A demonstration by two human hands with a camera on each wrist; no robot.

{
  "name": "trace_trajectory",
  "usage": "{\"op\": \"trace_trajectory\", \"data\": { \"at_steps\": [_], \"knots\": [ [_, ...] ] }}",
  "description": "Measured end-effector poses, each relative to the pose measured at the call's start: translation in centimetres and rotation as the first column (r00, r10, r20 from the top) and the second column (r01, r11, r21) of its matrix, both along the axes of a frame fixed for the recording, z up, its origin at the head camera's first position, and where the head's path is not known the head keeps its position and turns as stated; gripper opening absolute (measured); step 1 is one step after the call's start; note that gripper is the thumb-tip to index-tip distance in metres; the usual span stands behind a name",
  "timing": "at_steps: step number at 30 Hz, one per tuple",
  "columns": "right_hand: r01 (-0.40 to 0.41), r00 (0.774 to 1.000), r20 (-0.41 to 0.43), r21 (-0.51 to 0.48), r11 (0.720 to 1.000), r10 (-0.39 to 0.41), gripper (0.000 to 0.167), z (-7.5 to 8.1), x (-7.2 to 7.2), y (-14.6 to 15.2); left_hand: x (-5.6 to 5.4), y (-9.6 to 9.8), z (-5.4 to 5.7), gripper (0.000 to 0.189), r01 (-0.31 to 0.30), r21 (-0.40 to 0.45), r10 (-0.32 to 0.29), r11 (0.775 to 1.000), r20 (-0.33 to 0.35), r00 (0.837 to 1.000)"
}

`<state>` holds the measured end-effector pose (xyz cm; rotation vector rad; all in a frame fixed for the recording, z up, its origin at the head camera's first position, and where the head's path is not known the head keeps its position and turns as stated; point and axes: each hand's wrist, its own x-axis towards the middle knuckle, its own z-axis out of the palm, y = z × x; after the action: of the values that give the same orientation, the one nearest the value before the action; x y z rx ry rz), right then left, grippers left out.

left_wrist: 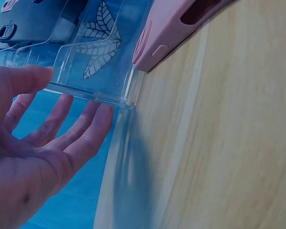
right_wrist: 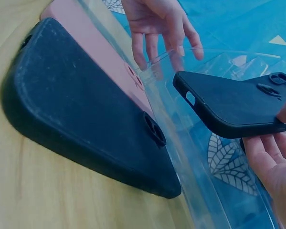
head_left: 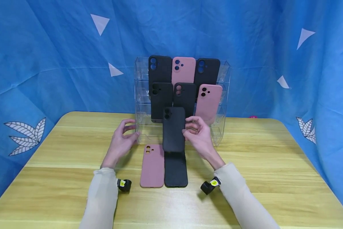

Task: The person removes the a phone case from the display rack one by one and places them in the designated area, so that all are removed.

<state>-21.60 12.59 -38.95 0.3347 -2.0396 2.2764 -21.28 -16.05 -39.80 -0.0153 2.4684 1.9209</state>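
Note:
My right hand (head_left: 198, 136) pinches a black phone case (head_left: 173, 130) by its right edge, thumb on the back and fingers behind. The case is held upright before the lower part of a clear acrylic display rack (head_left: 226, 101). At the rack's left side my left hand (head_left: 122, 136) touches the clear wall with its fingertips, thumb and fingers spread apart, as the left wrist view (left_wrist: 57, 129) also shows. On the table before the rack lie a pink phone case (head_left: 152, 168) and another black phone case (head_left: 175, 171), side by side.
Black and pink cases stand in the rack's upper tiers, among them a pink case (head_left: 184, 68) at the top and another pink one (head_left: 208, 103) below right. The wooden table (head_left: 274, 165) ends at a blue patterned cloth (head_left: 263, 79) behind.

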Motion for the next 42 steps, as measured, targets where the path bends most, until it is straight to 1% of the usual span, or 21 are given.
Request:
{"op": "trace_trajectory", "data": {
  "at_steps": [6,14,25,29,36,42],
  "knots": [
    [0.016,1.000,0.024,0.017,1.000,-0.017,0.042,-0.1,0.4,0.6,0.0,-0.1,0.0,0.049,0.004,-0.004,-0.004,1.000,-0.001,1.000],
    [0.015,0.996,0.082,0.053,0.998,-0.019,0.043,-0.2,1.0,1.8,-0.2,-0.1,0.0,0.049,0.001,-0.007,-0.001,1.000,0.003,1.000],
    [-0.026,0.991,0.131,0.092,0.995,0.014,0.044,-0.5,1.8,3.7,-0.4,-0.1,-0.1,0.049,0.002,0.000,-0.002,1.000,0.011,1.000],
    [-0.047,0.990,0.137,0.120,0.992,0.031,0.044,-0.4,2.5,4.8,-0.3,-0.2,-0.2,0.049,0.011,0.002,-0.011,1.000,0.018,1.000],
    [-0.057,0.987,0.160,0.199,0.978,0.025,0.043,-0.5,4.0,6.7,-0.1,-0.1,-0.3,0.049,0.017,-0.001,-0.017,1.000,0.024,1.000],
    [-0.090,0.985,0.162,0.242,0.966,0.051,0.041,-0.8,5.0,7.7,0.2,-0.2,0.0,0.049,0.020,0.002,-0.020,1.000,0.015,1.000]
  ]
}}
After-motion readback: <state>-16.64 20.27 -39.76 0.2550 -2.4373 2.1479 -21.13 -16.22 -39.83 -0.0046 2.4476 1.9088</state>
